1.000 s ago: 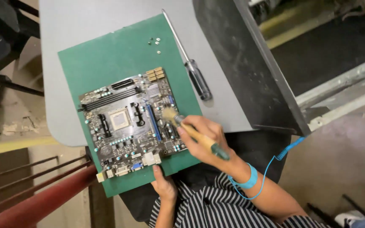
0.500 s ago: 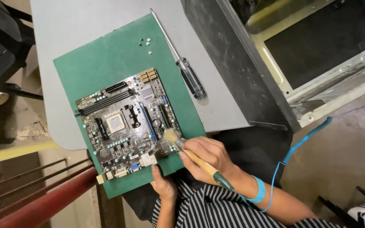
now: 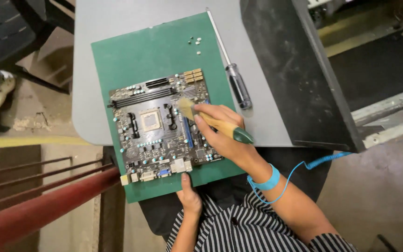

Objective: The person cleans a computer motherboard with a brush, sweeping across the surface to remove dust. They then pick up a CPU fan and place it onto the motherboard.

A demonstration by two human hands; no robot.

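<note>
1. While it lies flat on the green mat (image 3: 136, 65), the motherboard (image 3: 161, 128) shows a dark board face with a pale square processor socket near its middle, long black memory slots along its far edge, a blue slot towards its right side, and silver ports along the near edge.
2. One motherboard, one mat, one brush (image 3: 210, 122) and one screwdriver (image 3: 231, 74) are in view; a small cluster of pale screws (image 3: 194, 41) sits on the mat's far corner, too small to count surely.
3. The brush has pale bristles, a wooden handle and a dark green end cap, and its bristles touch the board just right of the socket.
4. The right hand (image 3: 222, 135) reaches in from the lower right, fingers curled and pinching the brush handle, thumb pressed along its near side. A blue strap with a coiled cord circles that wrist.
5. The left hand (image 3: 188, 193) comes up from below, its fingers together, with the thumb on the mat's near edge just below the ports.
6. The screwdriver, with its black handle, rests on the grey table (image 3: 117, 18) just beside the mat's right edge, apart from both hands.
</note>
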